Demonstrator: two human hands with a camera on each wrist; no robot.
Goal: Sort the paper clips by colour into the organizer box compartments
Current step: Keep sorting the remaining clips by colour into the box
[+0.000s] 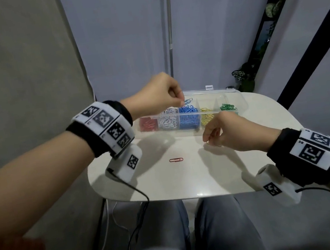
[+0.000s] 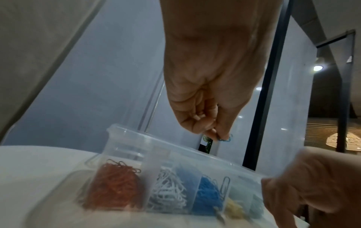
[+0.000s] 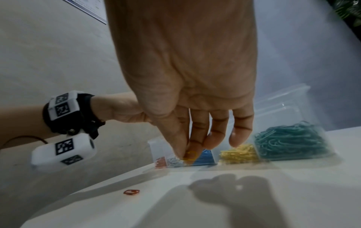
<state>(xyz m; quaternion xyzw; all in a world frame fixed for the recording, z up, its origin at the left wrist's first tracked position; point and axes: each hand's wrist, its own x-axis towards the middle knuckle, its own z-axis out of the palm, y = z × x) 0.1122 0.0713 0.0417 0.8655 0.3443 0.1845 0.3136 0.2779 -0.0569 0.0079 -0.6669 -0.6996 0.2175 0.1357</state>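
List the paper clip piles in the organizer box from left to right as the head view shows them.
red paper clips → white paper clips → blue paper clips → yellow paper clips → green paper clips

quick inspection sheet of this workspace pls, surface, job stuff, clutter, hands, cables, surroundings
surface: white table with rounded corners; hand shadows fall on it.
job's things: clear organizer box at the far edge, lid open, with red, white, blue, yellow and green clips in separate compartments; one red paper clip lies loose on the table.
clutter: nothing seen.
hands: left hand pinches a blue paper clip above the blue compartment; right hand pinches a yellow paper clip just above the table, in front of the box.
cables: black cable runs from the left wrist camera over the near table edge; another hangs from the right one.
surroundings: grey wall, pale panels, dark shelf frame with plants.
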